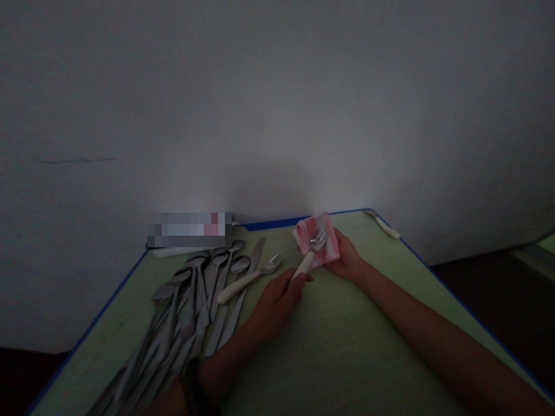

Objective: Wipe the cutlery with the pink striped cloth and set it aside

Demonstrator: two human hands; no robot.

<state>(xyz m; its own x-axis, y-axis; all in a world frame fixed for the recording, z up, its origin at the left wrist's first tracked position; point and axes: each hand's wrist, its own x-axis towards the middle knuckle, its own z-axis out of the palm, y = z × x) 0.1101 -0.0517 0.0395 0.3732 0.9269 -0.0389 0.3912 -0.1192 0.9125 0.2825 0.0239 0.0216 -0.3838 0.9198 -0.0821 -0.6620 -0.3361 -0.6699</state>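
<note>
The left hand [277, 300] is closed around the pale handle of a fork [302, 267], whose metal head lies against a pink-and-white cloth [332, 248] held in the curled right hand [347, 254]. The right fingers are mostly hidden behind the cloth, and folds and glare make the tines hard to make out. The left forearm, a dark band [193, 387] at its wrist, slants in from below and covers part of the cutlery pile [173, 323]; the right forearm reaches in long and nearly straight from the lower right. Bare green tabletop [368, 335] lies open between the forearms, while left of the left hand room is tight: a second fork [238, 287] and a knife [258, 254] lie just beside it. The pile runs out of view at the bottom. Beyond it, a box-like object [191, 231] is blurred out. Past the right hand, another pale-handled utensil [385, 227] lies along the blue table edge, and the wall [277, 115] rises just beyond both hands.
</note>
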